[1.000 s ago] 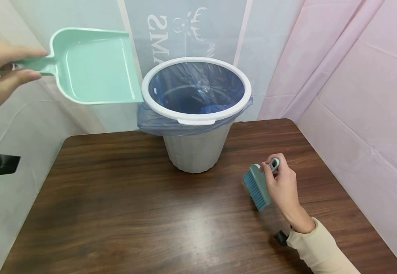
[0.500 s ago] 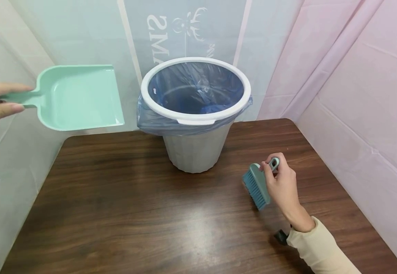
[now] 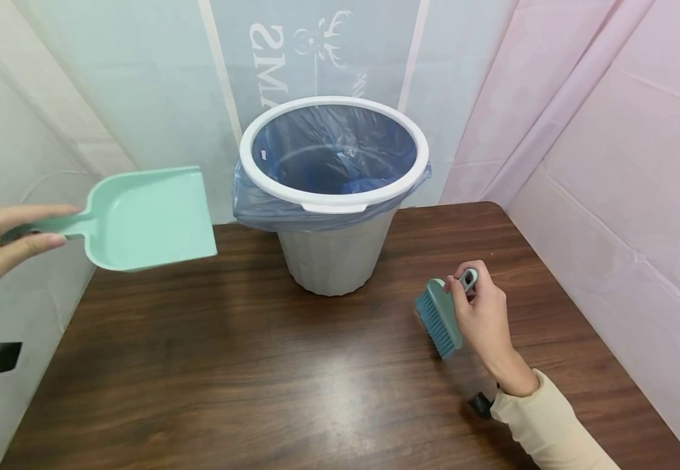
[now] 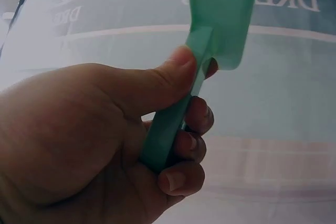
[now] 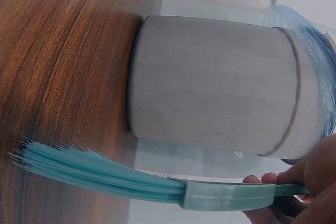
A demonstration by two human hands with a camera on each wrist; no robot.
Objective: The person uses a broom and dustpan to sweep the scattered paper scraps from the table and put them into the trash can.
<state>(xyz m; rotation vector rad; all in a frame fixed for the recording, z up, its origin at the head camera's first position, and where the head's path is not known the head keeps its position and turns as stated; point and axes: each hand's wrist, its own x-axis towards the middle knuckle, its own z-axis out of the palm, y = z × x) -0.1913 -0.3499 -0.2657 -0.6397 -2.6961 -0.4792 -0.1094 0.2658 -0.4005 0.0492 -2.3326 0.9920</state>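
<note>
At the left of the head view my left hand (image 3: 5, 245) grips a mint green dustpan (image 3: 152, 219) by its handle, held up in the air left of the bin. In the left wrist view the thumb and curled fingers wrap the dustpan handle (image 4: 170, 129). My right hand (image 3: 483, 320) holds a teal hand brush (image 3: 442, 320) by its looped handle, low over the table at the right. Its bristles (image 5: 94, 174) reach down to the wooden surface in the right wrist view, and their tips splay there.
A grey waste bin (image 3: 334, 258) with a white rim and a blue liner bag (image 3: 293, 212) stands at the back middle of the brown wooden table (image 3: 228, 365). Pale fabric sheets (image 3: 628, 170) hang around the table's back and sides.
My left hand has lowered the dustpan from beside the bin's rim, first down and to the left, then further down and slightly right. The right hand and brush have stayed in place.
</note>
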